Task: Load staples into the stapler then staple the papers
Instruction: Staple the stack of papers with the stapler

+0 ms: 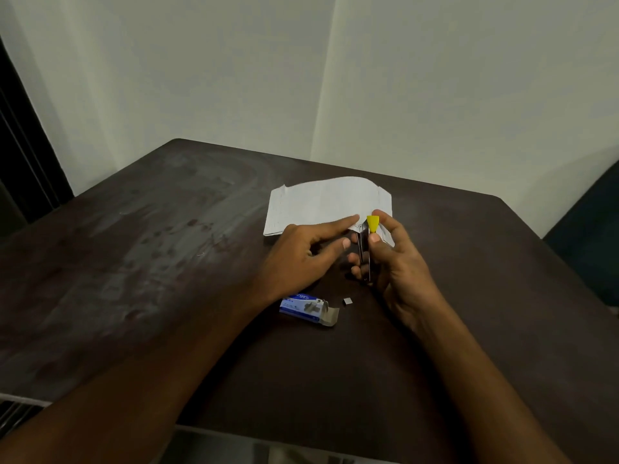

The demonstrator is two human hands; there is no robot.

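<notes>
I hold the stapler (364, 249) upright in my right hand (397, 262), just above the dark table (167, 262) and in front of the near edge of the papers (325, 204). Its yellow tip (373, 223) points up, pinched between my forefinger and thumb, while the metal body runs down across my curled lower fingers. So my right hand is closed around the stapler.

My left hand (308, 252) is just beside it on the left, loosely open and gripping nothing that I can see. Its forefinger is stretched toward the top of the stapler, its end at the metal just below the yellow tip and over the corner of the papers; I cannot tell whether it touches either. The thumb points toward the stapler's body, a little short of it.

The papers lie as a slightly curled white stack on the table behind both hands, their near right corner hidden by my fingers and the stapler.

Nearer to me, below my left wrist, the blue staple box (308, 308) lies on its side with its end flap open toward the right. A small strip of staples (347, 301) lies on the table just beside that flap, between the box and my right wrist. A pale wall (301, 78) stands behind the table.
</notes>
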